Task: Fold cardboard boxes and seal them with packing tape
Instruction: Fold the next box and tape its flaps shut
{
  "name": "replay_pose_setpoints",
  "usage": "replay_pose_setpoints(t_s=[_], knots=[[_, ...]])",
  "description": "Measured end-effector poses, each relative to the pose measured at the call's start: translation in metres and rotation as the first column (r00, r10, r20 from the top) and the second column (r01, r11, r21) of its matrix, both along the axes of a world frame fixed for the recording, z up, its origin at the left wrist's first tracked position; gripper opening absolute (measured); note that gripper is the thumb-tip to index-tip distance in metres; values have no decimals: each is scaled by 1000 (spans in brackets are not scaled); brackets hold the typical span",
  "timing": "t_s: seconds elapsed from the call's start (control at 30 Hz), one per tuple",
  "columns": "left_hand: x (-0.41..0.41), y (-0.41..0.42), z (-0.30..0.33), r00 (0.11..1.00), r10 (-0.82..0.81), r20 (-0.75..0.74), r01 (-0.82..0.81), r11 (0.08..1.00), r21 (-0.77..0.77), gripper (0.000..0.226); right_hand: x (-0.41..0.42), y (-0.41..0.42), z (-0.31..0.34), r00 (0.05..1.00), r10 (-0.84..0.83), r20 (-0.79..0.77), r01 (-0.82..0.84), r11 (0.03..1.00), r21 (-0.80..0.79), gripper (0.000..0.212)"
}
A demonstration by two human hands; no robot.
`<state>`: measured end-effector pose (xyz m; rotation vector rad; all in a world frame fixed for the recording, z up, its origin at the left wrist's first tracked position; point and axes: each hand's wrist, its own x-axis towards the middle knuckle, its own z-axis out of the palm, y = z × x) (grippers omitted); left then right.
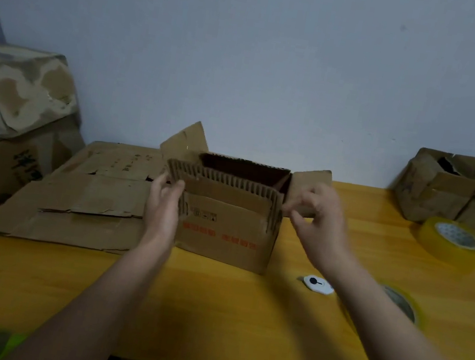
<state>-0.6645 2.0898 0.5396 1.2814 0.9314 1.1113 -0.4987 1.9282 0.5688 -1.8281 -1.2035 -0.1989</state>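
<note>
Right now, through the head camera, we have an upright cardboard box (226, 231) standing at the middle of the yellow counter (208, 315), toward its far edge, with its top still open. Our left hand (164, 202) is at the box's left near corner, fingers (179, 186) closed on the ragged edge of the near flap (223, 185), which stands upright. Our right hand (315, 214) is just beside the right corner, fingers curled together in a pinch near the right side flap (311, 188); we cannot tell whether they actually grip the cardboard or only touch it. The far left flap (186, 140) sticks up and outward, so none of the top flaps are folded down yet. We judge the box to be formed but unsealed: the flaps still have to be folded shut and taped. Flattened cardboard (83, 202) lies along the counter's left edge, which suggests more boxes await folding. Two boxes (452, 189) sit at the far right corner, their tops looking loosely closed. One tape roll (452, 242) rests near the right edge, a second roll (400, 302) lies closer to us partly behind our right forearm, and a small white cutter (317, 283) sits just in front of the box.
</note>
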Motion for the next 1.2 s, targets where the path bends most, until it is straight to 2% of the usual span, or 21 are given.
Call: replay_pose_setpoints(t_s=[0.07,0.13,0.17,0.23,0.3,0.4,0.5,0.57,0.7,0.8,0.97,1.2], knots=[[-1,-7,-4,998,-18,-64,22,998,63,48,-4,-6,-17,970,-244,20,242,967,76,16],[1,-11,-8,991,-9,-136,21,996,90,55,-7,-9,-33,905,-411,-115,423,899,116,39],[4,-11,-9,988,-8,-156,22,996,84,57,-7,-9,-36,875,-425,-231,456,884,101,53],[12,-13,-11,982,-28,-189,43,996,78,60,-7,-7,-34,799,-271,-538,366,928,76,85],[21,-17,-12,975,-64,-212,83,993,84,65,-4,-5,-30,710,-41,-703,186,974,131,100],[41,-21,-9,967,-135,-217,156,984,84,72,12,-2,-30,726,-6,-688,146,978,146,103],[68,-23,-6,945,-215,-245,244,965,95,73,41,-6,-26,711,-53,-701,228,961,158,105],[89,-24,-4,928,-265,-263,302,947,112,74,64,-12,-18,707,-100,-701,276,951,142,99],[144,-21,-1,880,-351,-320,404,907,116,76,120,-21,-8,806,-217,-550,242,970,-28,54],[188,-22,-2,841,-415,-348,477,871,115,78,162,-27,-5,816,-347,-462,319,937,-140,53],[266,-25,-8,797,-401,-452,524,832,185,80,230,-42,-6,867,-472,-160,414,860,-298,40],[362,-26,-4,742,-352,-570,575,771,273,82,317,-44,-1,822,-540,180,559,710,-428,27]])
